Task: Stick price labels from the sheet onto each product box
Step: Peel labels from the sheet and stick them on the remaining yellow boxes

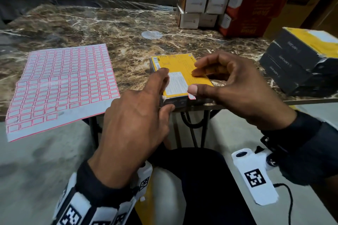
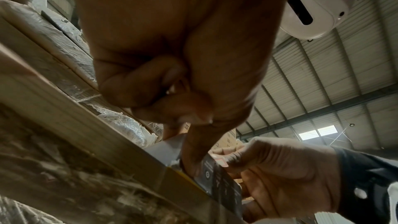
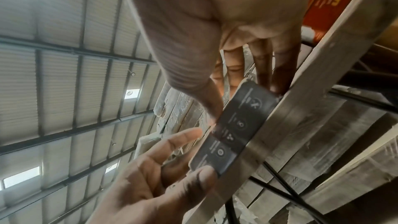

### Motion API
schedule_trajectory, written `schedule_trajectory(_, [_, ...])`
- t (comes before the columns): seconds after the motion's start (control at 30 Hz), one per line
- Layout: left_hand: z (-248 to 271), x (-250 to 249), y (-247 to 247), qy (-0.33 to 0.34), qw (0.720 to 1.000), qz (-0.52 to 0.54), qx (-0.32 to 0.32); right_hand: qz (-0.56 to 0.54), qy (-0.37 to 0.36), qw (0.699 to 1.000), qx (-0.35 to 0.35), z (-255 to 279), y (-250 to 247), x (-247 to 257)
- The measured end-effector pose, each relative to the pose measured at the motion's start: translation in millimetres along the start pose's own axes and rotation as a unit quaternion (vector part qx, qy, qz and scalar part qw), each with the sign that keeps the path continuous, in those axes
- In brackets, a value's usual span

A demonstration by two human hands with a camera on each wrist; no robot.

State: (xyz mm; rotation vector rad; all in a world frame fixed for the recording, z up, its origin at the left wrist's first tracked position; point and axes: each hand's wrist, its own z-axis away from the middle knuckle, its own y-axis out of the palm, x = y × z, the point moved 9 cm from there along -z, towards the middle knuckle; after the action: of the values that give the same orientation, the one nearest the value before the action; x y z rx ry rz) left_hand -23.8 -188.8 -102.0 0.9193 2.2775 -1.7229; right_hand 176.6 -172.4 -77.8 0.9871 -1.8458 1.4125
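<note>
Hands (image 1: 182, 93) press label (image 1: 191, 96) onto box (image 1: 180, 67).

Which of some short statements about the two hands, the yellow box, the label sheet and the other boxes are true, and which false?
1. The yellow-topped product box lies at the marble table's near edge. True.
2. The right hand's thumb presses a small red-bordered price label at the box's near edge. True.
3. The red-gridded label sheet lies right of the box. False: it lies left.
4. The left hand holds a pen. False: it steadies the box.
5. Dark grey boxes are stacked at the right. True.
</note>
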Motion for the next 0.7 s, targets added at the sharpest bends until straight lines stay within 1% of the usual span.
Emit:
schedule_trajectory(0.1, [-1, 2, 1, 0.002, 1.000, 0.010, -0.001, -0.027, -0.028, 0.999, 0.003, 5, -1, -5])
schedule_trajectory(0.23, [-1, 2, 0, 0.008, 1.000, 0.021, -0.005, -0.030, -0.055, 0.997, -0.046, 13, 0, -10])
schedule_trajectory(0.3, [-1, 1, 0, 0.012, 1.000, 0.023, -0.005, -0.009, -0.081, 0.994, -0.066, 16, 1, -10])
schedule_trajectory(0.37, [0, 1, -1, 0.013, 1.000, 0.024, -0.005, 0.026, -0.123, 0.989, -0.079, 21, 1, -8])
schedule_trajectory(0.43, [0, 0, -1, 0.016, 1.000, 0.025, -0.003, 0.078, -0.173, 0.978, -0.090, 28, 3, -5])
schedule_trajectory(0.5, [0, 0, -1, 0.020, 0.999, 0.027, -0.006, 0.111, -0.202, 0.969, -0.091, 33, 4, -5])
schedule_trajectory(0.57, [-1, -1, -2, 0.019, 0.999, 0.030, -0.008, 0.113, -0.201, 0.970, -0.081, 34, 3, -8])
schedule_trajectory(0.63, [1, -2, -4, 0.018, 0.999, 0.032, -0.014, 0.080, -0.184, 0.977, -0.069, 35, 3, -11])
schedule_trajectory(0.7, [3, -2, -5, 0.019, 0.999, 0.037, -0.022, 0.045, -0.174, 0.980, -0.081, 36, 3, -12])
